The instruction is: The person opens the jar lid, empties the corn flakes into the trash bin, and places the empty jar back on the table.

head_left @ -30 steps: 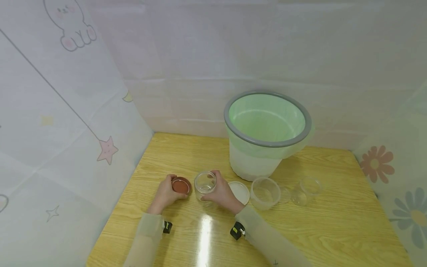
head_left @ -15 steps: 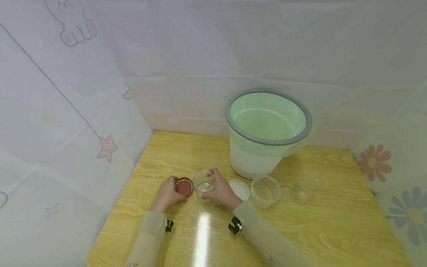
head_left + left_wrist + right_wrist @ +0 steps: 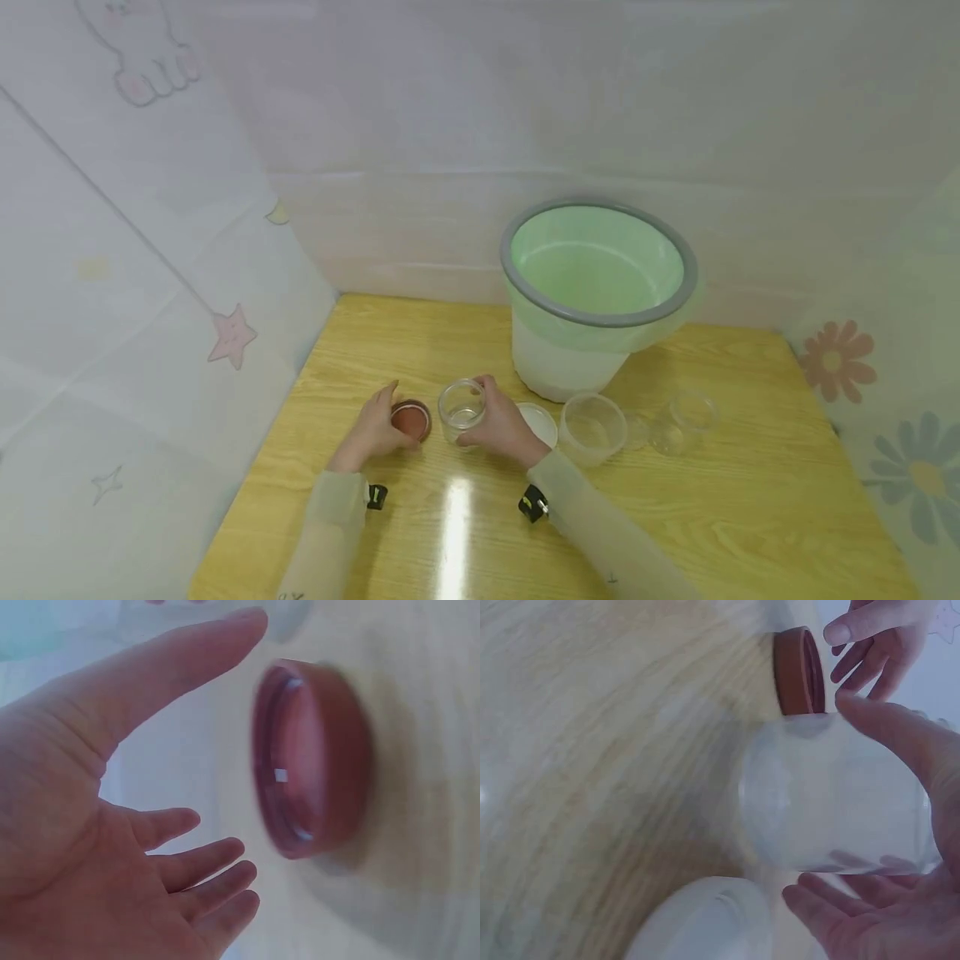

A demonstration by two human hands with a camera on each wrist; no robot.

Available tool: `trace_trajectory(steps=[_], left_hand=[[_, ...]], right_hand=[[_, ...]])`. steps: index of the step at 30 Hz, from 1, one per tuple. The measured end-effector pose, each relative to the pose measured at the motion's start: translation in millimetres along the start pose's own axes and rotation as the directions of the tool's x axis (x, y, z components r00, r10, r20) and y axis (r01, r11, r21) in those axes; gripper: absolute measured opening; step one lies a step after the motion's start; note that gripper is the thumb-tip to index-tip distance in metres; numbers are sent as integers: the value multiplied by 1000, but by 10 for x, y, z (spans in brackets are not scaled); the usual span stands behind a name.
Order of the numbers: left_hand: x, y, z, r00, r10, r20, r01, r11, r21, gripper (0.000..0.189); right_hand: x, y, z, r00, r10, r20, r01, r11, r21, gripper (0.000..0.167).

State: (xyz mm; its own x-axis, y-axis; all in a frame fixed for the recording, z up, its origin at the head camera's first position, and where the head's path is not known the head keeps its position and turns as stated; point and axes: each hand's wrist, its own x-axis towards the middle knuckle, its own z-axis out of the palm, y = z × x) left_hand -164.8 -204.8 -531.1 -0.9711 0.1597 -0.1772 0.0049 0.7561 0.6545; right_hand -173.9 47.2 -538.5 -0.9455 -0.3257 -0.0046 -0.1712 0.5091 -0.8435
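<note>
A reddish-brown round lid (image 3: 411,422) lies hollow side up on the table. My left hand (image 3: 375,427) is around its left side, thumb and fingers spread. In the left wrist view the fingertips stand apart from the lid (image 3: 346,761), with nothing in the palm. Just right of the lid, a clear jar (image 3: 452,432) stands upright, its mouth uncovered and nothing visible inside. My right hand (image 3: 504,427) grips the jar from the right, thumb on the near side and fingers on the far side. The right wrist view shows the jar's wall (image 3: 817,799) between them.
A white bin with a green liner and grey rim (image 3: 600,319) stands behind the hands. Right of the right hand are a white lid (image 3: 538,423), a translucent tub (image 3: 592,450), a small clear disc (image 3: 636,432) and a clear container (image 3: 669,435) on the wooden table (image 3: 735,508).
The brown lid has shifted slightly right, toward the jar. My left fingers have spread and come away from it. My right hand keeps its grip on the jar.
</note>
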Motion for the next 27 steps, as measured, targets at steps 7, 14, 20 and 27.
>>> trace_trajectory(steps=[7, 14, 20, 27], left_hand=[[-65, 321, -271, 990, 128, -55, -132, 989, -70, 90], [-51, 765, -558, 913, 319, -256, -323, 946, 26, 79], [-46, 1052, -781, 832, 432, -348, -418, 901, 119, 76], [17, 1222, -935, 804, 468, -366, -431, 884, 182, 76]], right_hand=[[-251, -464, -390, 1000, -5, -17, 4, 998, -60, 121], [-667, -1016, -1252, 916, -340, -212, 327, 940, -96, 62], [-996, -1252, -1960, 829, -437, -350, 401, 899, -174, 47], [-1079, -1137, -2566, 718, -436, -542, 360, 900, -247, 36]])
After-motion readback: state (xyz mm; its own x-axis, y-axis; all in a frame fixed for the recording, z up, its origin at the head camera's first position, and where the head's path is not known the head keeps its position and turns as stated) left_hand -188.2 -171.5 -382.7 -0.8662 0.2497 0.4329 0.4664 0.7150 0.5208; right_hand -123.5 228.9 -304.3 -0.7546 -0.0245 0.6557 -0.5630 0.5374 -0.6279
